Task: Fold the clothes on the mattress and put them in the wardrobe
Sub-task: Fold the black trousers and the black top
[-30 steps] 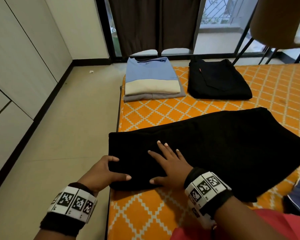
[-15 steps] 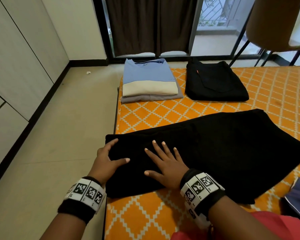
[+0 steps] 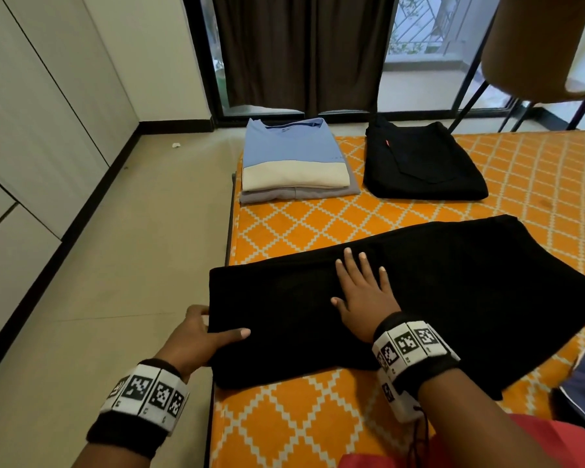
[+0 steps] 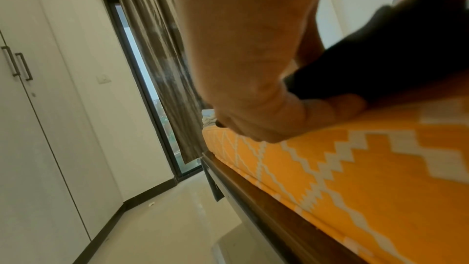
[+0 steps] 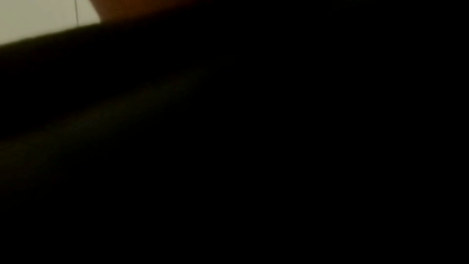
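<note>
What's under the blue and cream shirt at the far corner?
A grey folded garment lies under the blue and cream shirt, its edge sticking out. Whether anything else lies between or beneath is covered.

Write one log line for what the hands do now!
left hand grips black cloth end | right hand presses it flat | mattress

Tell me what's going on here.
A person is folding a black garment on the orange mattress. The left hand grips its left end, thumb on top; the right hand presses flat on its middle. Two folded piles, a blue-and-cream stack and a black one, lie farther back.
</note>
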Motion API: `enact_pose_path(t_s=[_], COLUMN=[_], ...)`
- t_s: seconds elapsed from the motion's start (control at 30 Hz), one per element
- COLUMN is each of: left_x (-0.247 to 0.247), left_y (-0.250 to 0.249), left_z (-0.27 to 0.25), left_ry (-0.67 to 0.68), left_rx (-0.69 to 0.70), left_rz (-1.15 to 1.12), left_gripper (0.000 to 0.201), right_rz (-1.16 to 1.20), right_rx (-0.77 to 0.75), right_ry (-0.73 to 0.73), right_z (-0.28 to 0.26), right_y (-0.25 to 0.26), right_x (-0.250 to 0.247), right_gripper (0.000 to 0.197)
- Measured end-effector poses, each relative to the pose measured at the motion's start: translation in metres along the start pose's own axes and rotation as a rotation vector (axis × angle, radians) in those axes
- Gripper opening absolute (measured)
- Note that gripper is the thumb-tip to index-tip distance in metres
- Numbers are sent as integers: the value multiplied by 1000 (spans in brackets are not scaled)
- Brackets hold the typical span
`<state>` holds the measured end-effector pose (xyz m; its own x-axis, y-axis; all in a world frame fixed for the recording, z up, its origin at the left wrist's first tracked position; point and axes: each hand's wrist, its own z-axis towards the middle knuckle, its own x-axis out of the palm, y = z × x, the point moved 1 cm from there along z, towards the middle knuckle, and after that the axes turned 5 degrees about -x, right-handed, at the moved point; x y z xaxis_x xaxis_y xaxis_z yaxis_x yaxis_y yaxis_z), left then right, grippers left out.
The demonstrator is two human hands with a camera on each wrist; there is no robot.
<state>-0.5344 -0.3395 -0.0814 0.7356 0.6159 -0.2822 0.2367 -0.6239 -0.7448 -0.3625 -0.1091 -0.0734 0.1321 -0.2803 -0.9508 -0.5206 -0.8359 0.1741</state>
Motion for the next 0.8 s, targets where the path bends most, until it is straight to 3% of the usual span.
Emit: enact_pose_path(t_s=[0.07, 0.17, 0.2, 0.33, 0.43, 0.5, 0.6, 0.67, 0.73, 0.8], left_x=[0, 1, 4, 29, 47, 53, 51, 47, 42, 42], left_y=[1, -4, -8, -25, -30, -29, -26, -19, -11, -7], left_z=[-8, -15, -19, -42, -53, -53, -49, -46, -45, -44], left_ry=[78, 155, 172, 338, 447, 489, 367, 270, 256, 245], left_rx=[-2, 55, 98, 281, 352, 356, 336, 252, 171, 205], left_rz=[3, -151, -200, -277, -182, -117, 51, 123, 161, 182], left_gripper=[67, 88, 91, 85, 84, 95, 104, 107, 120, 116], right_rz=[61, 443, 598, 1093, 1020, 955, 934, 966, 983, 938], right_rx=[-97, -193, -198, -138, -63, 16, 65, 75, 62, 4], right_ry=[-112, -299, -284, 10, -23, -22, 10, 30, 55, 69], right_z=[-2, -9, -14, -28, -25, -21, -18, -16, -11, -4], right_y=[10, 32, 44, 88, 87, 80, 74, 76, 83, 96], right_x=[-6, -23, -27, -32, -29, -24, -22, -25, -29, -34], right_gripper=[66, 49, 43, 38, 30, 19, 9, 11, 11, 12])
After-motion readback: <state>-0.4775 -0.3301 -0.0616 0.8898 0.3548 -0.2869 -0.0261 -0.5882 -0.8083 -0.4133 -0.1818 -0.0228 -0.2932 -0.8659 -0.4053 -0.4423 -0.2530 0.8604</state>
